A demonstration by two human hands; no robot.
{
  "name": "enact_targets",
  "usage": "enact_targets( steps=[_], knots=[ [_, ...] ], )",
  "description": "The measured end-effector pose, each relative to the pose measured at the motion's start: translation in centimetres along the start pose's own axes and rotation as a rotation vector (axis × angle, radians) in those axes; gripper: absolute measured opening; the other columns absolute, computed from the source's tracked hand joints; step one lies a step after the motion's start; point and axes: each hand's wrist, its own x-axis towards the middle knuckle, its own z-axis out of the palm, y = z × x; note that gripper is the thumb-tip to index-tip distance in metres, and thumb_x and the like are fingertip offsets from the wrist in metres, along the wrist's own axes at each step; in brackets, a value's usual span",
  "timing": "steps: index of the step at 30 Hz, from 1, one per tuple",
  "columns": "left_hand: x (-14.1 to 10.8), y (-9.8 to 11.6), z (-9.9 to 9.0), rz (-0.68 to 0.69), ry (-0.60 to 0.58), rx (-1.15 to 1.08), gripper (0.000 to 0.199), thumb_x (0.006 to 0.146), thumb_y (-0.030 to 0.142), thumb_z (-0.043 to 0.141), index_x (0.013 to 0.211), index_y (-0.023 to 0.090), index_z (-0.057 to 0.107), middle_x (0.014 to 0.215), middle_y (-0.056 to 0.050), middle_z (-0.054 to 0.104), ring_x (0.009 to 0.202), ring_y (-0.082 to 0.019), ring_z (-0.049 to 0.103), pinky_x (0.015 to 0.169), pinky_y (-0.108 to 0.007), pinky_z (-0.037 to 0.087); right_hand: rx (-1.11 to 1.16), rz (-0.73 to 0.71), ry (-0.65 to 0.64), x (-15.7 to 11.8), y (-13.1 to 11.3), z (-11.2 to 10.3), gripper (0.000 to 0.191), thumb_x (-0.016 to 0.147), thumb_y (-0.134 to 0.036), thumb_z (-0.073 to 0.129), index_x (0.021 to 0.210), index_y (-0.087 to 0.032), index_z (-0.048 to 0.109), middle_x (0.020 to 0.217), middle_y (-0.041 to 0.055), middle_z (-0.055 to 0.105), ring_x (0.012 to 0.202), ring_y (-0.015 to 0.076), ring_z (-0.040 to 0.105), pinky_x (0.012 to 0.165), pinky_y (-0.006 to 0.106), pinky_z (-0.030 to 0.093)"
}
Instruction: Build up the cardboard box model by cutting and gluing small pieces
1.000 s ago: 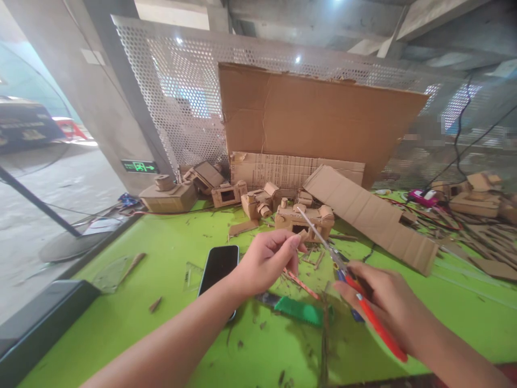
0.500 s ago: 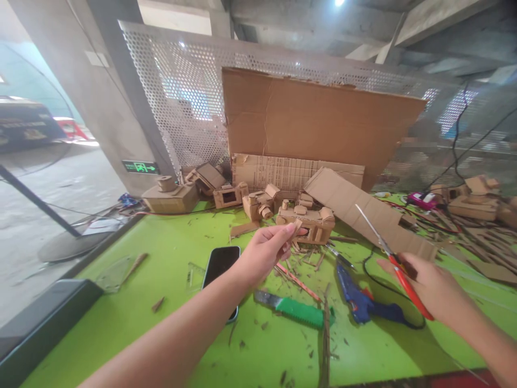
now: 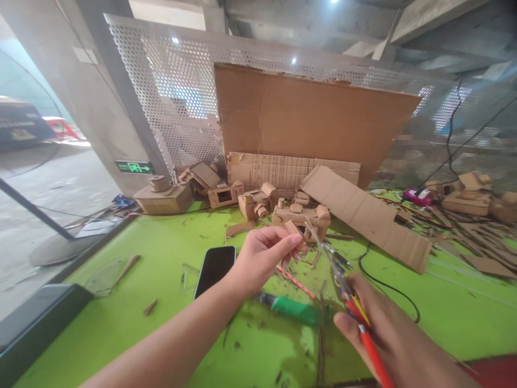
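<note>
My left hand (image 3: 269, 256) pinches a small strip of cardboard (image 3: 293, 229) between thumb and fingertips, above the green table (image 3: 169, 285). My right hand (image 3: 379, 328) is wrapped round the red handles of a pair of scissors (image 3: 337, 272). The blades point up and left, with their tips close to the right of the strip; whether they touch it I cannot tell. Just behind the strip stands a cardboard camera model (image 3: 301, 215). A green-handled knife (image 3: 297, 309) lies below my left hand, partly blurred. The blue glue gun is hidden behind my right hand and the scissors.
A phone (image 3: 215, 269) lies left of my left hand. More cardboard models (image 3: 253, 203) and a slanted cardboard sheet (image 3: 367, 218) stand at the back. A black cable (image 3: 390, 280) curves at the right. Cardboard scraps (image 3: 480, 237) are piled at the far right.
My right hand has moved left and nearer with the scissors, bringing the blades beside the cardboard strip. My left hand still holds the strip, which now shows more. The view has shifted slightly.
</note>
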Motion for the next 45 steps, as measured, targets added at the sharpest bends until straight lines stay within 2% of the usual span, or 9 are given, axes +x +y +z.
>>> enact_targets(
  steps=[7,12,15,21,28,34,38,42,45],
  knots=[
    [-0.3,0.4,0.1,0.046,-0.037,-0.072,0.025,0.09,0.035,0.079,0.076,0.014,0.08,0.065,-0.003,0.071,0.054,-0.009,0.059,0.051,-0.02,0.05,-0.094,0.007,-0.024,0.5,0.3,1.8,0.049,0.101,-0.061,0.048,0.128,-0.021,0.059,0.104,0.0141,0.077,0.089,0.0309,0.077,0.07,0.036,0.058],
    [-0.2,0.6,0.0,0.029,-0.001,-0.002,0.027,0.088,0.038,0.08,0.075,0.014,0.08,0.06,-0.002,0.068,0.051,-0.009,0.058,0.049,-0.021,0.05,-0.127,-0.017,-0.048,0.7,0.7,1.4,0.043,0.101,-0.056,0.051,0.127,-0.023,0.061,0.11,0.0143,0.077,0.094,0.0312,0.077,0.074,0.036,0.059],
    [-0.3,0.6,0.2,0.024,-0.005,-0.007,0.027,0.086,0.039,0.081,0.074,0.015,0.08,0.059,-0.002,0.068,0.05,-0.009,0.058,0.048,-0.02,0.05,-0.137,-0.019,-0.035,0.7,0.5,1.2,0.039,0.1,-0.054,0.052,0.123,-0.024,0.063,0.105,0.0125,0.077,0.089,0.0298,0.077,0.07,0.035,0.058],
    [-0.3,0.5,0.2,0.019,-0.003,-0.014,0.029,0.084,0.041,0.082,0.072,0.015,0.08,0.058,-0.002,0.069,0.05,-0.01,0.06,0.047,-0.021,0.052,-0.1,-0.02,-0.031,1.2,-0.3,0.7,0.029,0.097,-0.055,0.055,0.099,-0.028,0.067,0.079,0.0052,0.075,0.069,0.028,0.074,0.061,0.033,0.055],
    [-0.2,0.2,0.0,0.013,-0.013,0.007,0.029,0.087,0.039,0.081,0.072,0.014,0.08,0.058,-0.002,0.069,0.049,-0.009,0.06,0.047,-0.02,0.051,0.006,0.014,0.05,1.0,-0.8,1.2,0.03,0.097,-0.057,0.057,0.096,-0.028,0.067,0.066,0.0019,0.072,0.053,0.0231,0.067,0.05,0.03,0.048],
    [-0.4,0.5,0.2,0.004,-0.025,-0.005,0.029,0.087,0.039,0.08,0.072,0.014,0.08,0.058,-0.002,0.068,0.049,-0.01,0.059,0.047,-0.021,0.051,0.048,0.099,0.015,1.1,-0.7,1.8,0.036,0.098,-0.061,0.052,0.092,-0.027,0.06,0.067,-0.0002,0.069,0.059,0.0222,0.067,0.054,0.03,0.048],
    [-0.3,0.5,0.0,0.013,-0.015,0.024,0.03,0.087,0.041,0.081,0.072,0.014,0.079,0.057,-0.002,0.068,0.049,-0.01,0.058,0.047,-0.021,0.05,0.085,0.023,-0.038,1.4,0.0,1.5,0.031,0.098,-0.058,0.053,0.096,-0.026,0.058,0.068,-0.0007,0.068,0.058,0.0216,0.066,0.054,0.029,0.048],
    [-0.3,0.4,-0.1,0.038,-0.031,0.013,0.027,0.088,0.037,0.08,0.073,0.014,0.08,0.059,-0.002,0.068,0.049,-0.009,0.059,0.048,-0.02,0.051,0.031,-0.034,0.018,1.4,0.3,1.2,0.029,0.096,-0.053,0.055,0.105,-0.027,0.061,0.075,0.0021,0.072,0.064,0.0237,0.069,0.057,0.03,0.051],
    [-0.3,0.4,-0.1,0.026,-0.052,-0.002,0.026,0.088,0.036,0.08,0.074,0.014,0.08,0.059,-0.002,0.068,0.05,-0.01,0.06,0.049,-0.021,0.052,-0.001,-0.033,0.021,1.6,-0.2,0.9,0.027,0.095,-0.052,0.057,0.106,-0.027,0.063,0.072,0.0009,0.071,0.065,0.0246,0.071,0.059,0.031,0.053]
  ],
)
